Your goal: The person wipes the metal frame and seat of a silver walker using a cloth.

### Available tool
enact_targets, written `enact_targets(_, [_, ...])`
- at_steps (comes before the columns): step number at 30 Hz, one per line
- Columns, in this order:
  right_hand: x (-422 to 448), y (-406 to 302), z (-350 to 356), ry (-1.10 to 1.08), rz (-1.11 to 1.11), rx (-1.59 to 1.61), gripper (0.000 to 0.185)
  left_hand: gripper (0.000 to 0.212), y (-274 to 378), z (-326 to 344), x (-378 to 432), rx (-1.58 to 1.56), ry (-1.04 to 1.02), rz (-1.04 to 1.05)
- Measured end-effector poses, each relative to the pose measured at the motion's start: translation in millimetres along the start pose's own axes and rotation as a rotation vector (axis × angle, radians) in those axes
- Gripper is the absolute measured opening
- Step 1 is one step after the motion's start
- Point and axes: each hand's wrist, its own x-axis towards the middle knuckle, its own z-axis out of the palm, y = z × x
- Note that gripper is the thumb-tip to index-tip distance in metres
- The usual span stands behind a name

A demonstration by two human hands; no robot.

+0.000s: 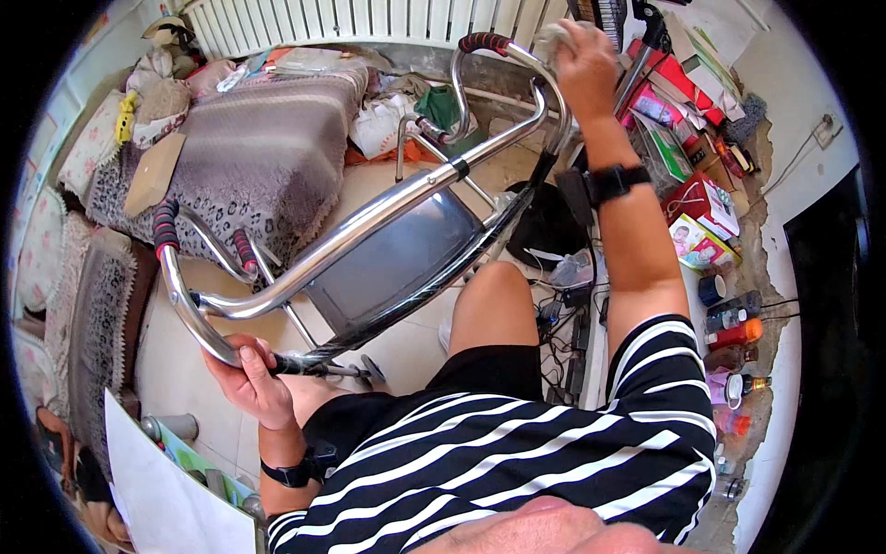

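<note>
Before me stands a walking frame (374,225) of shiny chrome tubing with a dark grey seat panel (398,256). Its bent handles carry black and red grips (484,43). My left hand (252,384) is wrapped around the tube at the near left corner, beside a black-covered bar (415,298). At the far right corner my right hand (587,73) holds a crumpled greyish cloth (554,41), close to the curved tube. Whether the cloth touches the metal I cannot tell. The frame's lower parts are partly hidden behind the seat and my leg.
A couch with a fringed grey cover (270,138) stands at the left. Tangled cables (554,325) and a black bag (547,221) lie near my knee. Boxes (702,204) and bottles (737,332) crowd the right-hand ledge. A white radiator (374,24) lines the far wall.
</note>
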Motion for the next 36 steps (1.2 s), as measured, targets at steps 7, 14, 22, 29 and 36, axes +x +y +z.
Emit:
enact_targets(7, [-15.4,-9.5,40.6,-0.327,0.027,0.147,0.018,0.049,-0.7,4.6,0.1,0.012,0.04,0.024])
enact_targets(14, [-14.4,23.4,46.4,-0.461,0.568,-0.025,0.016,0.049,-1.9,6.7,-0.1,-0.006,0.04,0.006])
enact_targets(22, [-14.6,-1.3,44.7,-0.346,-0.12,0.043,0.017,0.047,-1.6,5.7,-0.2,-0.012,0.042,0.02])
enact_targets(29, [-22.5,17.0,38.5,-0.312,0.531,0.128,0.024,0.046,-0.2,9.3,-0.2,0.007,0.049,0.037])
enact_targets(36, [-126.4,3.7,0.3,0.074,0.477,0.213,0.028,0.046,-2.6,7.8,-1.4,0.036,0.073,0.024])
